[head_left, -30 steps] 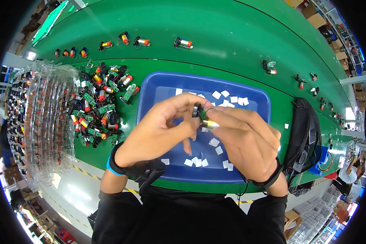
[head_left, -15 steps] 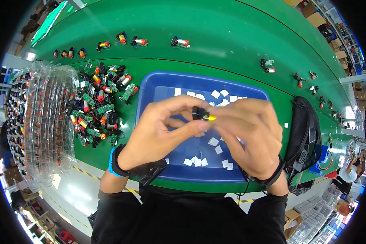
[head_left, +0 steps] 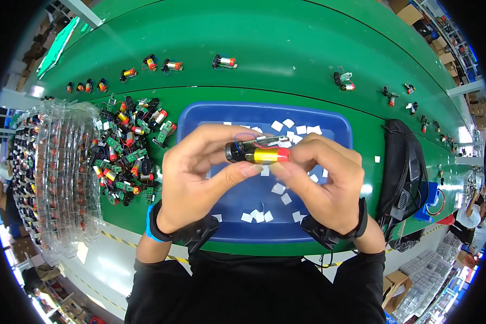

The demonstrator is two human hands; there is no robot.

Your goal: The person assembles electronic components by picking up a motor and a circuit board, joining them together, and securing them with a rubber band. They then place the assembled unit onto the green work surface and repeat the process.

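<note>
Head-view counter: glossy green, carrying a blue rectangular plastic tub.
Yellow-and-red cylindrical assembly: black-capped, held above the tub.
Left grip: I have it closed around the capped end.
Right grip: pinching the red end.
Change: yellow side now uncovered, giving me clearer access along it.

This is looking like a factory assembly workshop. A long green tabletop is stretching ahead of me, and small battery-like units with circuit boards are lying on it in a heap, with others spreading out in a loose line. Clear plastic trays full of similar parts are standing stacked at the left. Brown cartons are filling shelves at the right edge, striped tape is marking the pale floor, and other people are occupying the room's edges.
</note>
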